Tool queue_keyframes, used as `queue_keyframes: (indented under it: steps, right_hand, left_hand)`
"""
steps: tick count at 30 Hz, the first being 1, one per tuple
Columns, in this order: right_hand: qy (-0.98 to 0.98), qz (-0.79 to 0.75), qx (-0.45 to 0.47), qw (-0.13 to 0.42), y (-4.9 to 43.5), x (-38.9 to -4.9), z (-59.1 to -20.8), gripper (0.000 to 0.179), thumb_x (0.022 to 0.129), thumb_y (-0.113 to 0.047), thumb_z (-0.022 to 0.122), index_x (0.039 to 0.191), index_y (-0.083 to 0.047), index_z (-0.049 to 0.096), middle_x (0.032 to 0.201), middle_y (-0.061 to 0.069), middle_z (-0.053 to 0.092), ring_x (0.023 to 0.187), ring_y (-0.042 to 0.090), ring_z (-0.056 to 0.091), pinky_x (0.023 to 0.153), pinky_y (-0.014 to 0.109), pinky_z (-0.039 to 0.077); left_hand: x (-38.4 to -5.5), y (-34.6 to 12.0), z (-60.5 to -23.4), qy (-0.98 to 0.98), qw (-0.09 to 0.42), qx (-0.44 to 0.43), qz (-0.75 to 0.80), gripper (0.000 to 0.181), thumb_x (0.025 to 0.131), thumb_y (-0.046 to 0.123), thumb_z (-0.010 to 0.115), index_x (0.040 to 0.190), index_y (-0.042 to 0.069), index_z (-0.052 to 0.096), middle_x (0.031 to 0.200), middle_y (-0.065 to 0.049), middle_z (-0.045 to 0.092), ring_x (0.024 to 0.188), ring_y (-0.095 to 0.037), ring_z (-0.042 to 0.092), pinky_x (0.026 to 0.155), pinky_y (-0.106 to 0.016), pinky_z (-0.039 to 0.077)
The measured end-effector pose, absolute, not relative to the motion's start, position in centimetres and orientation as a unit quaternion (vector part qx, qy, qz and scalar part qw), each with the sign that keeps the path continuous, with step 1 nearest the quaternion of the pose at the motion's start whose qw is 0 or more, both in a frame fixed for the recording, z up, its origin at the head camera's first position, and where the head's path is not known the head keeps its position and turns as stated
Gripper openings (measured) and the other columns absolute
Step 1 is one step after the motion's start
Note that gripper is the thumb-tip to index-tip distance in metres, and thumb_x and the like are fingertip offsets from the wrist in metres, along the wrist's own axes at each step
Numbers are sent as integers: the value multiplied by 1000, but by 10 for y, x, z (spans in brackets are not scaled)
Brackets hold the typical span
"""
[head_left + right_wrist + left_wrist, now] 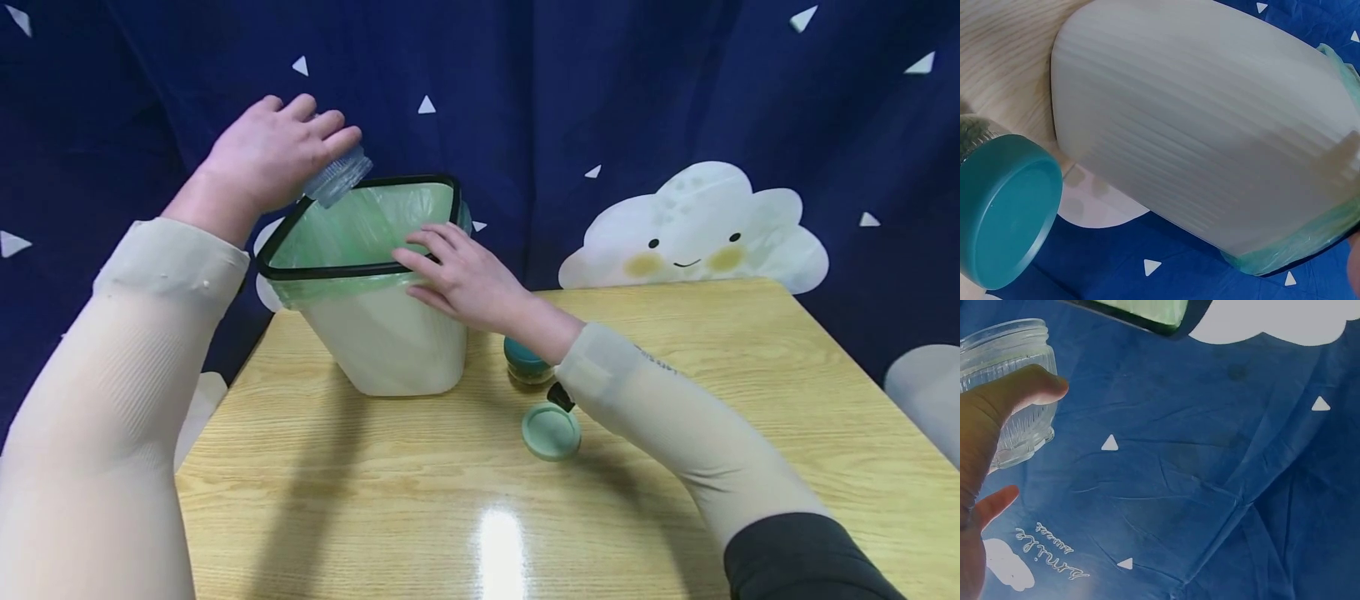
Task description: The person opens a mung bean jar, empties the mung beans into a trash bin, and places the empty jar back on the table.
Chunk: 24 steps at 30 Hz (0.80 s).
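Observation:
My left hand (281,154) grips a clear ribbed glass jar (337,175), holding it tilted with its threaded mouth toward the opening of a white bin (390,342). In the left wrist view the jar (1025,415) has no lid on it, and the thumb lies across its side. A light green bag (375,221) lines the bin, its edge under the black rim (330,272). My right hand (472,279) rests at the bin's near right corner, its fingers loosely spread over the rim. The right wrist view shows mostly the bin's ribbed wall (1179,144).
A jar with a teal lid (1013,212) stands on the wooden table (420,500) right of the bin, partly hidden by my right wrist. In front of it lies a round pale green lid (551,432). Behind the table hangs a dark blue curtain (510,100).

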State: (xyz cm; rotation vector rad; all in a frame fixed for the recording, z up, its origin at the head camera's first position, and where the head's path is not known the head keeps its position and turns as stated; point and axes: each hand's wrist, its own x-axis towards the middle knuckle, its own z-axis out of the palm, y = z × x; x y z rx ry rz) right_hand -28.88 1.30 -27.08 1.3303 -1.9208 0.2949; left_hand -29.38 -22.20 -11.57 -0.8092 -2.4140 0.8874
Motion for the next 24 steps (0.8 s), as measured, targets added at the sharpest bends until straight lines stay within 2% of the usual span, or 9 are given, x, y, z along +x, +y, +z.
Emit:
queue_keyframes:
  steps: [24]
  right_hand:
    - [-750,106,527,385,14,-292,-270,37,98,-31,59,127,-8,58,124,15,55,118,32,49,106,37,36]
  left_hand:
    - [-288,-231,-109,-893,224,-262,289,78,75,-9,74,139,3,33,133,-25,42,116,-45,39,98,-59,39]
